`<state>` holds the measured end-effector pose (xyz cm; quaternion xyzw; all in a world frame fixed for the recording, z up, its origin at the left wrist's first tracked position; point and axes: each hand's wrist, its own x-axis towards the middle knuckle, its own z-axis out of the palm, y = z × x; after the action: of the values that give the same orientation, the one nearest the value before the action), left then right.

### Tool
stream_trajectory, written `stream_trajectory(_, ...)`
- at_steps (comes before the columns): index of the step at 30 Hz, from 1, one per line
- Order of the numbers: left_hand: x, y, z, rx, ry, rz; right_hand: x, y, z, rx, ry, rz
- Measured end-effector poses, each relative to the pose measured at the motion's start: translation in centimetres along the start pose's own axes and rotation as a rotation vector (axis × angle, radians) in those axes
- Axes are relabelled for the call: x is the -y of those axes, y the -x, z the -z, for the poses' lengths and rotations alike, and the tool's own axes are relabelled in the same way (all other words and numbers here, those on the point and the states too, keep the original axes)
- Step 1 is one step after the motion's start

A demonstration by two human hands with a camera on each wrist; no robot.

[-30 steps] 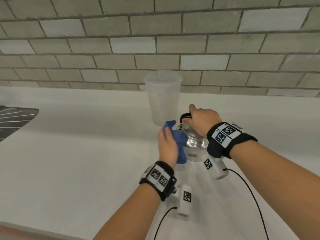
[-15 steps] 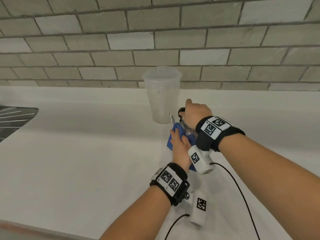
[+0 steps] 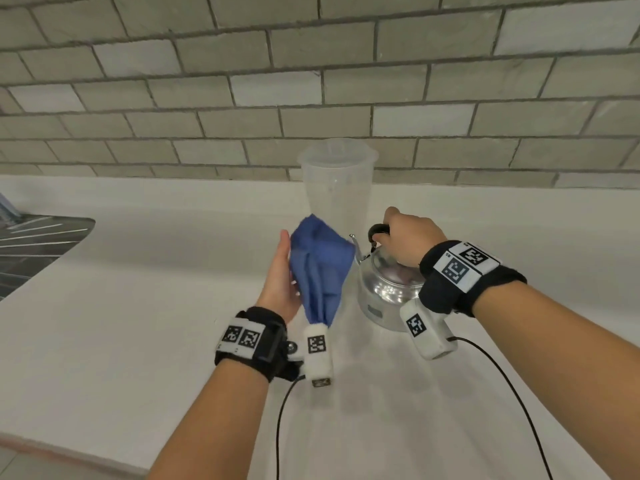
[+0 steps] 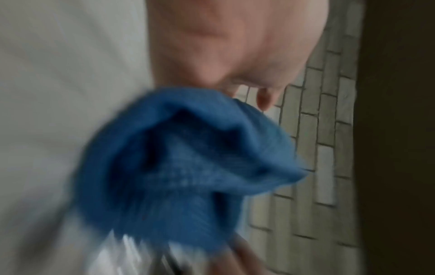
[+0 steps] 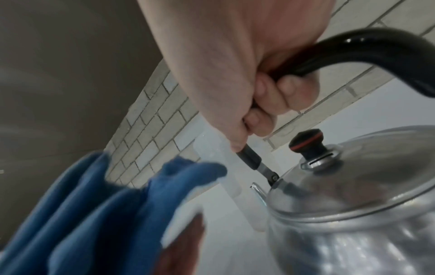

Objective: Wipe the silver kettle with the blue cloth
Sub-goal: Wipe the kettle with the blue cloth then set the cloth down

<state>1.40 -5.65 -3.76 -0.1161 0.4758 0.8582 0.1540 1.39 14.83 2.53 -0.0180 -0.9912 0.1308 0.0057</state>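
Gripping kettle handle (image 5: 367,50), cloth (image 3: 320,268) seemingly apart.

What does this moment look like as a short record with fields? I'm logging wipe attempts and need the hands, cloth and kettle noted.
left hand: holds the blue cloth up, beside the kettle's spout side
right hand: grip curled round the black handle
silver kettle: upright on the white counter, lid on
cloth contact: appears just off the kettle body in the head view; the wrist views are too blurred to confirm
behind kettle: clear plastic jug against the tiled wall
far left: sink drainer
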Motion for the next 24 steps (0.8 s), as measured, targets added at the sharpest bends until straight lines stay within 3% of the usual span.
stream_trajectory(4,1.2,-2.0,4.0,-0.246,-0.83,0.081,0.0,0.1,-0.1,-0.005,0.007,0.005)
stream_trajectory(7,1.7,-2.6,5.5,-0.269,-1.217,0.029,0.0,0.0,-0.1,-0.008,0.008,0.005)
stream_trajectory(9,1.4,-2.8,5.9,-0.243,-1.189,-0.01,-0.1,0.0,-0.1,-0.013,0.007,0.009)
stream_trajectory(12,0.2,-3.0,7.5,-0.207,-1.101,0.04,-0.1,0.1,-0.1,-0.022,0.014,0.021)
stream_trajectory(14,-0.6,-2.7,8.7,-0.187,-1.255,0.059,-0.2,0.1,-0.2,-0.024,0.016,0.027)
stream_trajectory(16,-0.9,-2.4,9.2,-0.167,-1.474,-0.09,-0.2,0.0,-0.2,-0.028,0.015,0.034)
stream_trajectory(18,-0.6,-2.2,8.8,-0.046,-1.559,-0.28,-0.2,0.1,-0.2,-0.035,0.012,0.039)
stream_trajectory(21,0.3,-2.1,8.1,0.166,-1.641,-0.157,-0.2,0.2,-0.2,-0.047,-0.002,0.042)
stream_trajectory(24,0.7,-2.1,7.8,0.069,-1.635,-0.148,-0.1,0.2,-0.1,-0.056,-0.015,0.039)
